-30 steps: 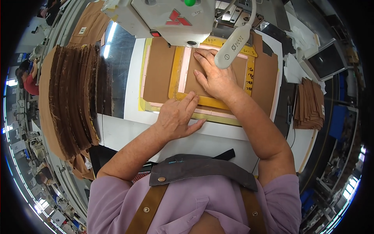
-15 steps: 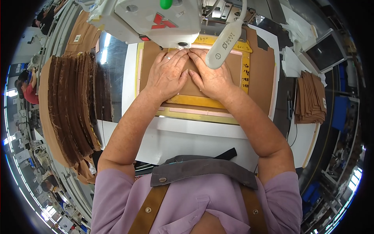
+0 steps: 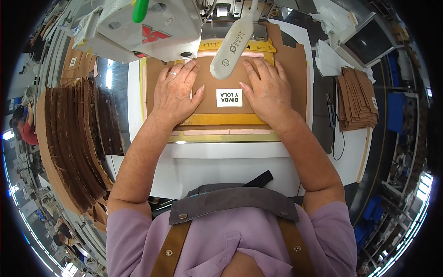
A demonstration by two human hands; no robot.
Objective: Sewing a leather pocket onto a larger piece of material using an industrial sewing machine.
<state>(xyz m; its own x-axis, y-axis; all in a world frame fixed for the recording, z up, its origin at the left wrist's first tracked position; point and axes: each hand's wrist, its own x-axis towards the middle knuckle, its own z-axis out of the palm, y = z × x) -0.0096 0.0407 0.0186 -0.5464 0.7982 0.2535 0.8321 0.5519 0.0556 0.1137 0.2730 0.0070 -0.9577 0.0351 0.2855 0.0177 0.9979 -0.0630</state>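
My left hand (image 3: 177,90) lies flat with fingers stretched out on a piece of brown fabric (image 3: 210,99), at the left side of a yellow frame (image 3: 226,119). Over on the right side, my right hand (image 3: 269,90) also rests palm down, fingers spread. Neither hand grips anything. Between the two thumbs a small white label (image 3: 229,102) with black print sits flat on the fabric, its lettering upside down to me. Both hands hide parts of the frame's side bars.
A white sewing machine head (image 3: 180,37) and a pale lamp (image 3: 233,46) hang over the far side. Brown pieces are stacked at left (image 3: 64,138) and in a smaller pile at right (image 3: 357,104). Thread snips (image 3: 332,113) and a monitor (image 3: 369,44) are at right.
My hands have moved apart from the middle of the fabric, my right hand to the right. The white label they covered now shows. The whole view has shifted slightly.
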